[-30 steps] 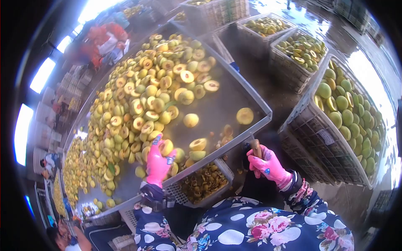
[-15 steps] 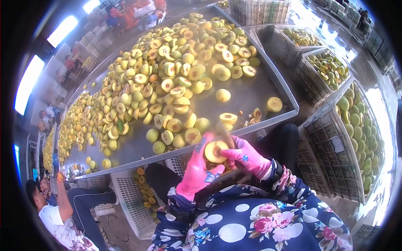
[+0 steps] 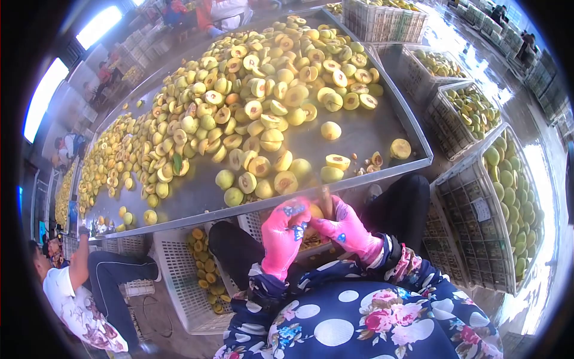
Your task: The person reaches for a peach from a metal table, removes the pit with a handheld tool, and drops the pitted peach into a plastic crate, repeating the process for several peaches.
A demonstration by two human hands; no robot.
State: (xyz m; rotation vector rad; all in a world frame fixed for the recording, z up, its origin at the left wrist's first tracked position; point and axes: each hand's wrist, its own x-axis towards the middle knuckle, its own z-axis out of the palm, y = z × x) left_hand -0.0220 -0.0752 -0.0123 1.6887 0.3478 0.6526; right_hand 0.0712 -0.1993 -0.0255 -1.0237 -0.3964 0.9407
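Note:
My left hand (image 3: 284, 233), in a pink patterned glove, is closed around a halved yellow peach (image 3: 315, 210), mostly hidden by the fingers. My right hand (image 3: 351, 232), gloved alike, grips a tool with a brownish handle (image 3: 326, 200) that points up; its working end is hidden at the fruit. Both hands meet just below the near edge of a metal table (image 3: 382, 152). On that table lies a large heap of halved peaches (image 3: 233, 113), many showing red-brown pit centres. Loose pits (image 3: 375, 160) and a cut peach (image 3: 338, 161) lie near the edge.
To the left, a white crate (image 3: 182, 287) holds peach halves. Stacked crates of greenish fruit (image 3: 508, 197) stand close on my right. A co-worker in a white shirt (image 3: 78, 305) sits at the left, and another person (image 3: 227, 13) is across the table.
My hands have drawn together, and the peach's cut face, visible before, is now mostly covered by fingers. The left fingers have curled in. The view has shifted slightly.

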